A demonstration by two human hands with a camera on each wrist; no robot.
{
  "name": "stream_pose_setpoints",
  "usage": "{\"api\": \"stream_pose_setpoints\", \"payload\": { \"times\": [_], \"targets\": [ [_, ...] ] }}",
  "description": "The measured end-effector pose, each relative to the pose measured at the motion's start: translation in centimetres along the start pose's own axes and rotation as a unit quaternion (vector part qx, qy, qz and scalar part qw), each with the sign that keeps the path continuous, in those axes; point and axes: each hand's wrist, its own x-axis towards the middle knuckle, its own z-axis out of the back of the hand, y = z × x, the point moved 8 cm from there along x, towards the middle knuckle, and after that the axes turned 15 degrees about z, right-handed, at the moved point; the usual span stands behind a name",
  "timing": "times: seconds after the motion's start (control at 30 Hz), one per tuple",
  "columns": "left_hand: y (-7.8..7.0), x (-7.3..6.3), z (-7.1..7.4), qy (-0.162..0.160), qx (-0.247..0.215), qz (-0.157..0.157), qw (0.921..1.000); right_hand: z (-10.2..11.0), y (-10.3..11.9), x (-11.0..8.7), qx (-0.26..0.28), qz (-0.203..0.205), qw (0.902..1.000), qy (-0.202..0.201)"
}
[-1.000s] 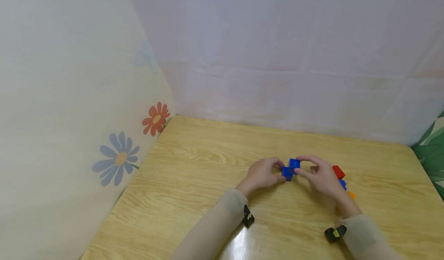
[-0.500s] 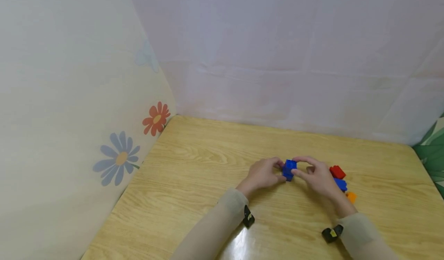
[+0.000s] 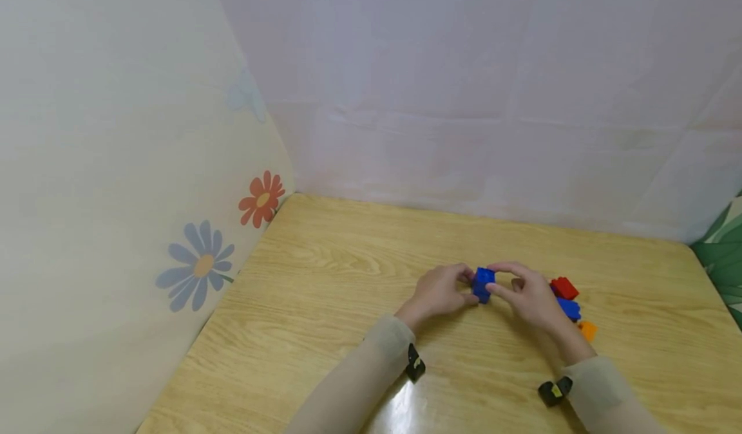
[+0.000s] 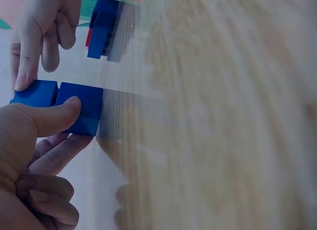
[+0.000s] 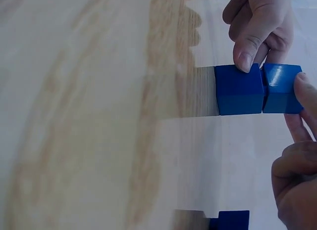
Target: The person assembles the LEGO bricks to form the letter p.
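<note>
Two smooth, deep-blue, boxy blocks stand one atop the other on the tabletop, a thin dark seam between them. The left hand's grip pinches the lower block; the right hand's holds the upper block. Near the right hand lie one red block, one studded blue block and one orange block. Pale wood grain streaks the tabletop.

Your blue blocks: smooth, glossy plastic
Bench before you: wood-grained, smooth, glossy
Your sleeves: matt cloth
Backdrop: creased, matt
</note>
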Motion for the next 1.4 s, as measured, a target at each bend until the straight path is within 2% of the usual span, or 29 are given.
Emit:
{"api": "stream_pose_setpoints", "payload": {
  "times": [0.4, 0.73, 1.2, 1.4],
  "targets": [
    [-0.1, 0.0, 0.1, -0.003, -0.003, -0.008, 1.0000, 0.0, 0.5, 0.2, -0.021, 0.019, 0.9996, 0.002],
    [-0.3, 0.1, 0.4, -0.013, 0.016, -0.006, 0.9998, 0.1, 0.7, 0.5, -0.041, 0.035, 0.9985, 0.008],
    [-0.3, -0.5, 0.3, -0.018, 0.031, -0.002, 0.9994, 0.1, 0.0, 0.3, -0.010, -0.008, 0.9988, 0.047],
    [-0.2, -0.6, 0.3, -0.013, 0.018, -0.001, 0.9998, 1.3, 0.3, -0.1, -0.009, -0.010, 0.9990, 0.044]
  ]
}}
